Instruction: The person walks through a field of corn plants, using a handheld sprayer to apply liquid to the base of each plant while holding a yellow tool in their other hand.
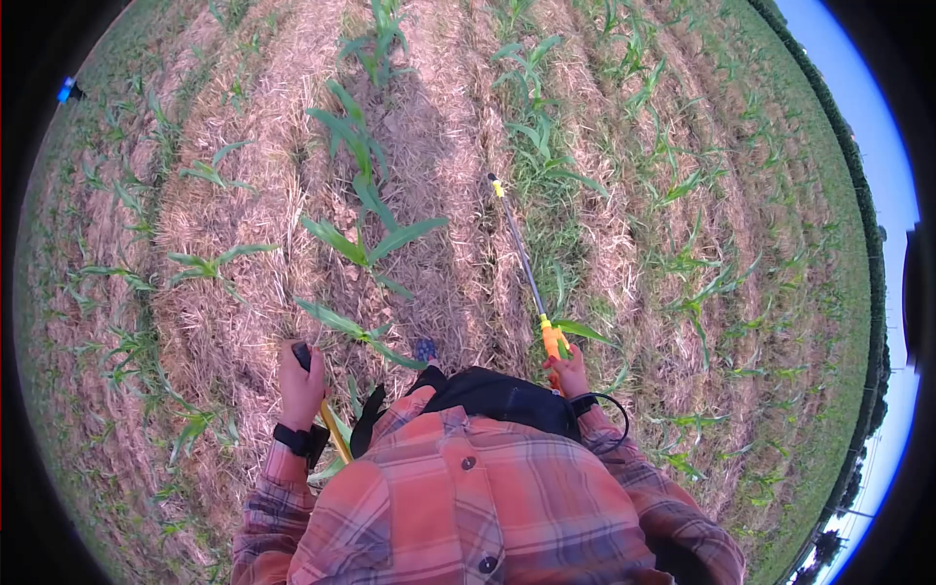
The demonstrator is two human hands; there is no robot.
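My right hand (571, 372) is closed around the orange handle of a sprayer wand (523, 255). Its thin dark lance reaches forward and slightly left, ending in a yellow and black nozzle (495, 185) over weeds beside a row of young plants. On the other side, my left hand (301, 382) wraps round the black grip of a yellow lever (336, 432), which runs back past my hip and is hidden by my shirt. Nearest to the hands is a young corn plant (363, 244) with long green leaves, between the two arms.
Rows of young corn (534, 136) run ahead over dry straw-covered soil (219, 331). Green weeds (560, 229) grow along the row at right. A patterned shoe (425, 349) shows below my waist. A dark tree line (868, 214) borders the field at far right.
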